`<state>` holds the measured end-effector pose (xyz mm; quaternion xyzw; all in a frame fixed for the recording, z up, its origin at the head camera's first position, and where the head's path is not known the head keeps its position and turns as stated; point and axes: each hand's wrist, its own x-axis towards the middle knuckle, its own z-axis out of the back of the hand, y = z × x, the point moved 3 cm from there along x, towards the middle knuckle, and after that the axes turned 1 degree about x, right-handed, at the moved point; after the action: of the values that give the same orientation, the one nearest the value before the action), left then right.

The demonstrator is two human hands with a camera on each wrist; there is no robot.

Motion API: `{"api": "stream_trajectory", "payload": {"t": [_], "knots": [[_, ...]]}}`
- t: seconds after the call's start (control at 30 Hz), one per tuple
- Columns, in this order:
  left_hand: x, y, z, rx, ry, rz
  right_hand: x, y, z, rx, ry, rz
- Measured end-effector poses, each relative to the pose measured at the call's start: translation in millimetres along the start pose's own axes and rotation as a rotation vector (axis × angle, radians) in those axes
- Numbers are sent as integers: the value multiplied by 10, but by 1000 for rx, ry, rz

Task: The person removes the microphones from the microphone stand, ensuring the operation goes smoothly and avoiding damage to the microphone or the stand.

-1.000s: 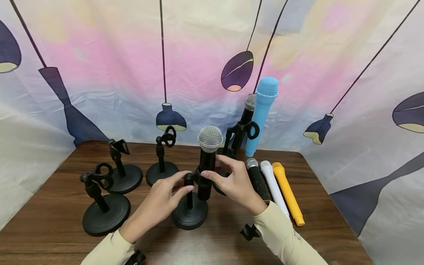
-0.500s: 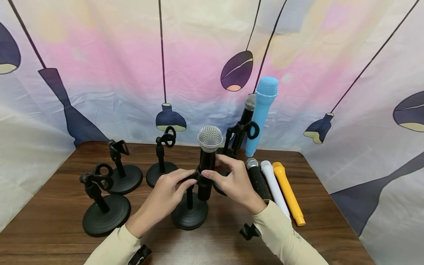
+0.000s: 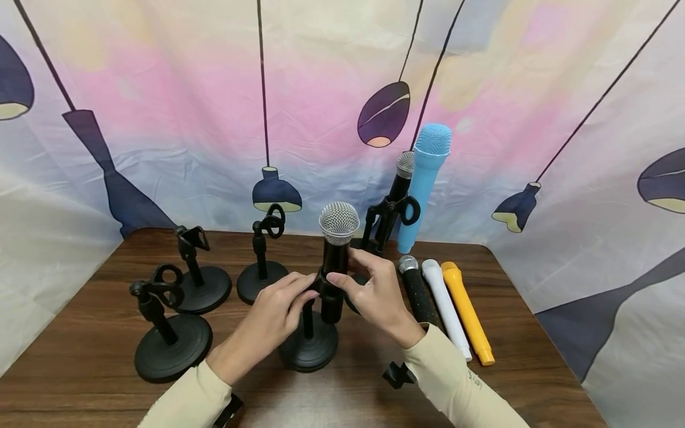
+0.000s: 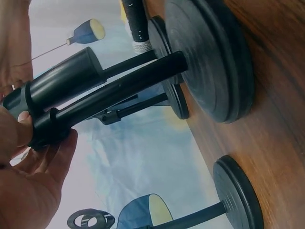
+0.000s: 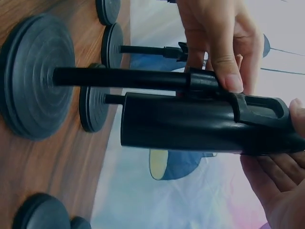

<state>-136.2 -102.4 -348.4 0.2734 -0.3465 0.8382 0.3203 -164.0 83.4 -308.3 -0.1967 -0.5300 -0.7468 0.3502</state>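
Note:
A black microphone [image 3: 335,258] with a silver mesh head stands nearly upright in the ring clip [image 5: 259,110] of a small black desk stand [image 3: 308,349]. My right hand [image 3: 379,292] grips the microphone's body, its thumb in front at the clip and its fingers behind. On the other side, my left hand [image 3: 270,312] pinches the joint at the top of the stand's pole, beside the clip. In the left wrist view, thumb and fingers of that hand [image 4: 35,186] wrap this joint, and the microphone's lower end [image 4: 71,76] runs alongside the pole [image 4: 119,88].
Several other black stands, one of them a front-left stand [image 3: 172,348], occupy the table's left side. Behind, a black microphone [image 3: 398,189] and a blue microphone [image 3: 423,184] stand upright. Black [image 3: 417,294], white [image 3: 446,309] and yellow [image 3: 468,315] microphones lie right. A loose black clip [image 3: 398,375] lies near the right sleeve.
My left hand has shifted slightly right, its fingertips going from the top of the pole onto the joint beside the clip. My right hand and the microphone have barely moved.

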Motion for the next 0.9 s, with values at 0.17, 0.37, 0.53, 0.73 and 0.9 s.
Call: {"api": "stream_trajectory", "payload": {"t": [0.17, 0.37, 0.53, 0.73, 0.9], "knots": [[-4, -2, 7, 8, 2, 4, -6, 13, -14, -63, -9, 17], [11, 5, -6, 5, 3, -2, -14, 13, -19, -50, -23, 21], [17, 8, -10, 7, 1, -8, -14, 15, -20, -54, -32, 31], [14, 14, -5, 24, -10, -12, -12, 14, -30, -60, -26, 32], [20, 6, 0, 28, 1, -2, -5, 18, -29, -47, -23, 42]]}}
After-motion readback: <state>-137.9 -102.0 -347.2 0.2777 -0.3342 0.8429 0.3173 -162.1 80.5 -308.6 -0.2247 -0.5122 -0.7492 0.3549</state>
